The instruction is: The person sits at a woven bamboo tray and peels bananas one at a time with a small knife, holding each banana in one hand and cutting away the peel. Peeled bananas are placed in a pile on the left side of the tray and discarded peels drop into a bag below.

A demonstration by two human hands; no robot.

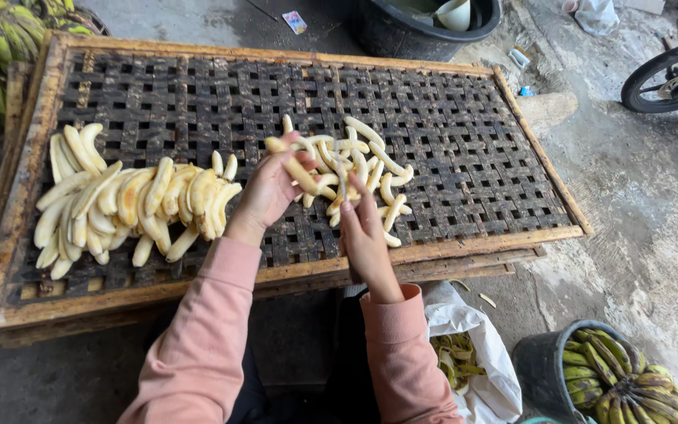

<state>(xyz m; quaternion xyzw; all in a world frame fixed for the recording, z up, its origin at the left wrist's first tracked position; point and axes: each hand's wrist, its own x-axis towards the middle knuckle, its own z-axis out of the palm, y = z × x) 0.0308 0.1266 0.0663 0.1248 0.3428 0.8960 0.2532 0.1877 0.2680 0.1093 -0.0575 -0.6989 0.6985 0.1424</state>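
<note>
Peeled banana (301, 174) is sitting pinched in the left hand (268, 192) fingers, over the woven rack's (449, 118) middle near its front edge. Right hand (364, 235) fingers are reaching, pressed together, into the loose banana pile (362, 161). Bigger banana heap (131, 204) is lying toward the left edge.

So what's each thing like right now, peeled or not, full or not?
Left hand: holding a peeled banana.
Right hand: fingers on the small pile of peeled bananas.
Big pile: peeled, lying on the woven tray.
Bucket: full of unpeeled green bananas.
White bag: open, peels inside.
</note>
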